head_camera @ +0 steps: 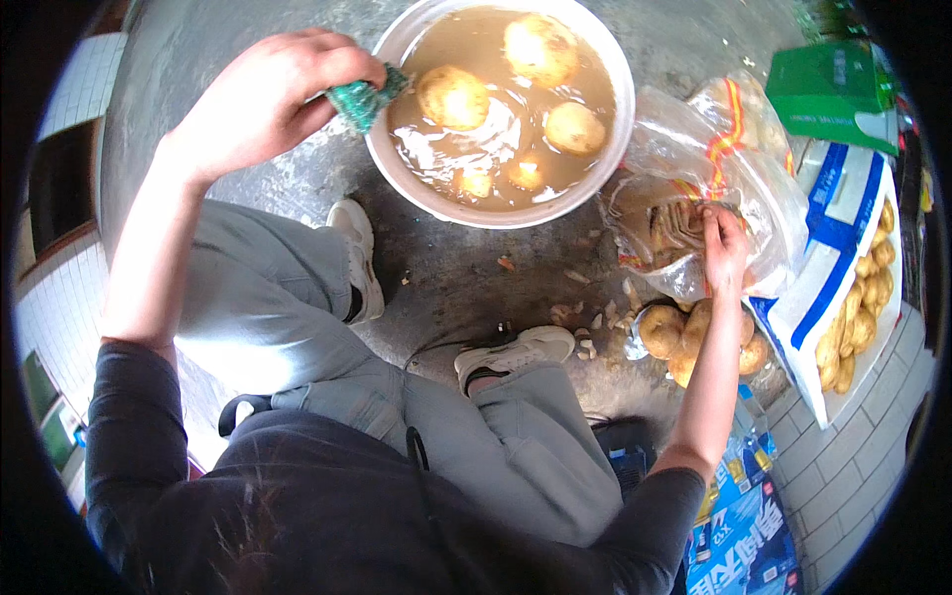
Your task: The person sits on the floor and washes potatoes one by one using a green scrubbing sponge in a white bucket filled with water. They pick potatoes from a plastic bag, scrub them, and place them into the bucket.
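Note:
My left hand (pixel 271 97) grips a green scouring pad (pixel 361 103) beside the left rim of a round metal basin (pixel 381 152). Cloudy brown water fills the basin, with several potatoes (pixel 454 98) in it, some standing partly above the surface. On the right, my right hand (pixel 725 245) pinches the film of a clear plastic bag (pixel 773 216) with red and yellow stripes. Dark folded material (pixel 673 223) shows inside the bag, but I cannot tell what it is. Below the bag, several potatoes (pixel 662 331) lie clustered on the floor, partly hidden by my right forearm.
A white and blue sack (pixel 825 260) with several potatoes (pixel 863 327) lies at the right. Behind it stands a green box (pixel 829 93). Blue printed packaging (pixel 744 543) lies at lower right. Peel scraps (pixel 569 312) litter the concrete floor (pixel 431 260) near my shoes (pixel 513 349).

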The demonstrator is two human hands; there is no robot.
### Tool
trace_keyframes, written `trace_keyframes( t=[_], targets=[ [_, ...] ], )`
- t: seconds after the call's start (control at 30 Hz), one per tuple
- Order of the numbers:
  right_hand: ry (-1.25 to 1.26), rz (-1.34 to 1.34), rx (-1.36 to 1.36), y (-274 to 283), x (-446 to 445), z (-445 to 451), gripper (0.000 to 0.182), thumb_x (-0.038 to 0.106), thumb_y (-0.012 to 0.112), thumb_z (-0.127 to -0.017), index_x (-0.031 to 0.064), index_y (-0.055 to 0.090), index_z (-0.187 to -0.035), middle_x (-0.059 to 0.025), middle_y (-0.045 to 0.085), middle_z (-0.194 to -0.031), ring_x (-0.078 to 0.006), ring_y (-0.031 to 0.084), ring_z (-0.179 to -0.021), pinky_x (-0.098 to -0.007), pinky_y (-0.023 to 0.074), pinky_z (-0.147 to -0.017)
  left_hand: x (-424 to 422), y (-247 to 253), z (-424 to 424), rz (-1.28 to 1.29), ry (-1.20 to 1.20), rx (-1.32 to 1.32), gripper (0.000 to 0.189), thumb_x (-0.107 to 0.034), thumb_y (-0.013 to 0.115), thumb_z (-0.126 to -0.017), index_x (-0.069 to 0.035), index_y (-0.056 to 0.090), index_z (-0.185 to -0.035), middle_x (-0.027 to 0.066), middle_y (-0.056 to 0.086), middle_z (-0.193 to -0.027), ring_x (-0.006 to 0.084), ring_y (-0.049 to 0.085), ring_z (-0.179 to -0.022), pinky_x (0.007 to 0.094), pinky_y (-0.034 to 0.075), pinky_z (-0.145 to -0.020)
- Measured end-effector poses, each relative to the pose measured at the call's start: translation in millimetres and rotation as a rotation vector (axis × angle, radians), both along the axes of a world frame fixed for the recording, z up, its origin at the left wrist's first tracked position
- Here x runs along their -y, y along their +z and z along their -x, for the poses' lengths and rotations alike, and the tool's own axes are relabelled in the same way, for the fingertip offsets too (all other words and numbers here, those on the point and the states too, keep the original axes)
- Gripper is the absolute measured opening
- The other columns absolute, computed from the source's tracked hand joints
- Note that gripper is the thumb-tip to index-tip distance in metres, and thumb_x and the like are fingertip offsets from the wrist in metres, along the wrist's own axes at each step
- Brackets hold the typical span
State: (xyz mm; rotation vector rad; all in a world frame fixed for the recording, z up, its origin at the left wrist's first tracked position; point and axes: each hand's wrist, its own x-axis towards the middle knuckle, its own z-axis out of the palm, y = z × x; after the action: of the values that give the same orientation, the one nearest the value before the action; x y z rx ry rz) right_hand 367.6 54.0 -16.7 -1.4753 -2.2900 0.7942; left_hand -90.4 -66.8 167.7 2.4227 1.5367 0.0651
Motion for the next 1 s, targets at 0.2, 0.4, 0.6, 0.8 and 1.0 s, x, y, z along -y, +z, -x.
trace_keyframes(
  t=[0.2, 0.4, 0.6, 0.8, 1.0],
  targets=[
    [-0.076, 0.141, 0.688, -79, -68, -33, 0.037, 0.033, 0.051, -0.081, 0.0037, 0.060, -0.103, -0.0180, 0.061, -0.101, -0.0376, 0.057, -0.092, -0.0422, 0.0460, -0.079, -2, -3, -9, 0.094, 0.050, -0.008, 0.030, 0.006, 0.058, -0.069, -0.004, 0.056, -0.097, 0.0138, 0.060, -0.093, 0.0321, 0.058, -0.092, 0.0403, 0.047, -0.082],
    [-0.088, 0.155, 0.786, -138, -118, -16, 0.039, 0.033, 0.053, -0.080, 0.0038, 0.059, -0.104, -0.0188, 0.061, -0.100, -0.0377, 0.057, -0.092, -0.0422, 0.0459, -0.080, 8, 4, -10, 0.155, 0.154, -0.038, 0.034, 0.006, 0.059, -0.066, -0.006, 0.056, -0.097, 0.0123, 0.061, -0.094, 0.0314, 0.058, -0.094, 0.0406, 0.047, -0.082],
    [-0.121, 0.145, 0.802, -146, -150, -45, 0.041, 0.034, 0.055, -0.079, 0.0038, 0.058, -0.106, -0.0196, 0.061, -0.100, -0.0378, 0.057, -0.093, -0.0421, 0.0457, -0.081, 21, 3, -9, 0.245, 0.242, -0.043, 0.031, 0.004, 0.058, -0.066, -0.005, 0.057, -0.095, 0.0124, 0.060, -0.093, 0.0308, 0.058, -0.093, 0.0404, 0.047, -0.081],
    [-0.117, 0.127, 0.811, -150, -152, -59, 0.042, 0.034, 0.056, -0.077, 0.0039, 0.057, -0.107, -0.0205, 0.061, -0.100, -0.0379, 0.057, -0.093, -0.0421, 0.0456, -0.082, 21, 1, -8, 0.279, 0.271, -0.072, 0.032, 0.004, 0.058, -0.066, -0.005, 0.057, -0.096, 0.0126, 0.060, -0.094, 0.0309, 0.057, -0.094, 0.0403, 0.046, -0.082],
    [-0.109, 0.102, 0.805, -147, -143, -58, 0.045, 0.034, 0.058, -0.076, 0.0039, 0.057, -0.108, -0.0213, 0.061, -0.100, -0.0380, 0.058, -0.094, -0.0420, 0.0454, -0.082, 17, -6, -5, 0.294, 0.226, -0.073, 0.030, 0.005, 0.058, -0.067, -0.005, 0.057, -0.096, 0.0125, 0.060, -0.094, 0.0307, 0.057, -0.095, 0.0404, 0.047, -0.082]
  ],
)
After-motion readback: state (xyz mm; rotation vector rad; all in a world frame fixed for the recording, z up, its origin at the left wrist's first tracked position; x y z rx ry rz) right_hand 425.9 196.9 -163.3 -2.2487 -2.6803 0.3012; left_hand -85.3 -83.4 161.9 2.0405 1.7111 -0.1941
